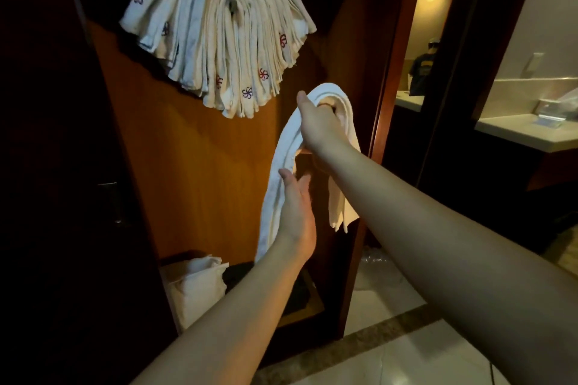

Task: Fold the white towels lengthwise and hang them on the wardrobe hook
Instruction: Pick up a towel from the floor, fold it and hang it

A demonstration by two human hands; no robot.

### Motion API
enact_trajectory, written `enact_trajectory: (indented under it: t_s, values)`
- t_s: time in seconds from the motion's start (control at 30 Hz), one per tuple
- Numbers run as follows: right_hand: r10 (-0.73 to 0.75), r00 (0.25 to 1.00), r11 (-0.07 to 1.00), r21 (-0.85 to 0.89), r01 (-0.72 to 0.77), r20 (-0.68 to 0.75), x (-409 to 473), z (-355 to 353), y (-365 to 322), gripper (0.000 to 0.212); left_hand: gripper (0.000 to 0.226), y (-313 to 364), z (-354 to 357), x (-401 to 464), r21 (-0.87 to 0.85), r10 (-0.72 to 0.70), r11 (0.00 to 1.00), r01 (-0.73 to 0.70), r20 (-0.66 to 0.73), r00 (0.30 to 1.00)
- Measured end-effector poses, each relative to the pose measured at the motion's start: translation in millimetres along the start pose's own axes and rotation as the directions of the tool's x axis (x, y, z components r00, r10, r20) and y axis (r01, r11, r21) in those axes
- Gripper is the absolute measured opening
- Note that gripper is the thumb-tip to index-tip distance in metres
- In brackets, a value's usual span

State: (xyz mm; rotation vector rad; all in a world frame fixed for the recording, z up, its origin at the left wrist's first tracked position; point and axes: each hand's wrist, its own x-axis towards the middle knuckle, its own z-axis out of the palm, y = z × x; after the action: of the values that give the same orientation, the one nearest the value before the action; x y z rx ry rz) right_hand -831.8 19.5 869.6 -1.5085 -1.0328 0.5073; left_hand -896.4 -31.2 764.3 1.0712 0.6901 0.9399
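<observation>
- Hanging over the curled fingers of the right hand (316, 122), a folded white towel (283, 172) drapes down both sides of that hand, in front of the wooden wardrobe panel (200, 166).
- The right arm reaches forward and up, fingers hooked under the towel's fold and gripping it.
- The left hand (295, 212) stands upright below, fingers straight, flat against the towel's longer hanging side.
- Above and left of the right fingers, a thick stack of hung towels (219, 28) fans from the hook.
- Below the left fingers, a white bag (197, 284) sits on the wardrobe floor.
</observation>
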Motion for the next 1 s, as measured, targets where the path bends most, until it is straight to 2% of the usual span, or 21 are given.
enact_trajectory:
  t_s: [0.07,0.13,0.23,0.27,0.33,0.4,0.43,0.5,0.57,0.63,0.7,0.77,0.83,0.93,1.0]
  values:
    - [0.013,0.999,0.996,0.090,-0.016,0.035,2.7,-1.2,-8.0,0.071,0.105,10.6,7.4,5.1,-0.158,-0.009,0.987,0.004,-0.028,1.000]
    - [-0.003,0.997,0.987,0.161,-0.009,0.079,5.0,-1.8,-15.7,0.070,0.096,20.3,14.4,12.4,-0.390,0.035,0.920,-0.046,-0.035,0.999]
    - [-0.038,0.996,0.983,0.184,0.022,0.085,11.0,-8.0,-23.8,0.063,0.104,35.1,14.9,22.0,-0.524,0.142,0.827,-0.204,-0.157,0.977]
    - [-0.047,0.996,0.980,0.195,0.031,0.079,13.3,-12.3,-25.0,0.060,0.097,40.6,12.1,24.2,-0.550,0.153,0.795,-0.254,-0.224,0.963]
    - [-0.049,0.997,0.984,0.173,0.038,0.060,19.4,-21.2,-24.5,0.067,0.061,52.1,5.1,26.4,-0.565,0.137,0.758,-0.326,-0.351,0.926]
    - [-0.057,0.998,0.991,0.124,0.052,0.039,25.5,-28.6,-20.2,0.074,0.038,62.6,-3.8,27.6,-0.551,0.071,0.767,-0.329,-0.437,0.897]
    - [-0.074,0.997,0.991,0.110,0.071,0.032,29.5,-31.1,-16.7,0.069,0.032,68.0,-8.6,28.6,-0.540,0.039,0.777,-0.322,-0.469,0.882]
    - [-0.118,0.993,0.987,0.114,0.115,0.020,38.0,-34.9,-9.3,0.047,0.022,84.3,-16.8,29.1,-0.501,0.017,0.802,-0.326,-0.527,0.850]
    - [-0.133,0.991,0.978,0.160,0.133,-0.015,45.0,-36.5,-4.0,0.031,0.019,103.5,-25.9,31.1,-0.425,0.057,0.830,-0.361,-0.579,0.813]
    - [-0.092,0.994,0.954,0.280,0.106,-0.065,52.2,-36.0,-2.1,0.027,0.020,123.3,-35.0,34.2,-0.334,0.130,0.857,-0.394,-0.599,0.790]
    - [0.000,0.996,0.915,0.401,0.036,-0.088,60.8,-35.3,-5.0,0.027,0.015,143.0,-43.9,37.6,-0.260,0.202,0.876,-0.406,-0.567,0.799]
    - [0.055,0.994,0.895,0.445,-0.005,-0.099,71.2,-34.0,-11.0,0.031,0.013,163.6,-54.1,41.3,-0.167,0.259,0.899,-0.405,-0.542,0.799]
    - [0.042,0.994,0.896,0.443,0.008,-0.103,82.7,-31.1,-19.6,0.033,0.014,184.9,-67.4,47.0,-0.060,0.339,0.903,-0.426,-0.508,0.792]
    - [0.008,0.995,0.905,0.424,0.036,-0.102,102.0,-21.5,-37.2,0.039,0.016,219.6,-90.0,56.9,0.115,0.480,0.874,-0.472,-0.357,0.801]
    - [-0.026,0.995,0.917,0.394,0.063,-0.099,115.9,-11.4,-49.6,0.043,0.016,242.3,-108.3,67.0,0.146,0.510,0.860,-0.489,-0.280,0.813]
